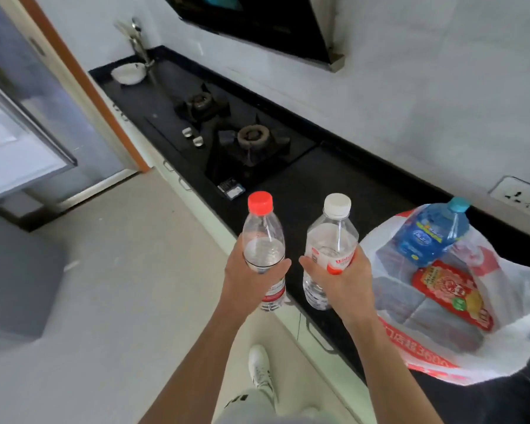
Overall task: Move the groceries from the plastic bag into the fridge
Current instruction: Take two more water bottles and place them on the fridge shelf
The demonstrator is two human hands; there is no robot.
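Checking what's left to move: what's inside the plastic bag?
Inside the plastic bag: a blue bottle with a teal cap, and a red packet lying flat. Anything beneath them or behind the bag's crumpled walls is hidden.

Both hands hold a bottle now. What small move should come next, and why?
Probably turn left toward the fridge: the left hand grips the red-capped bottle, the right hand the white-capped bottle, both clear of the bag, so neither hand can take more.
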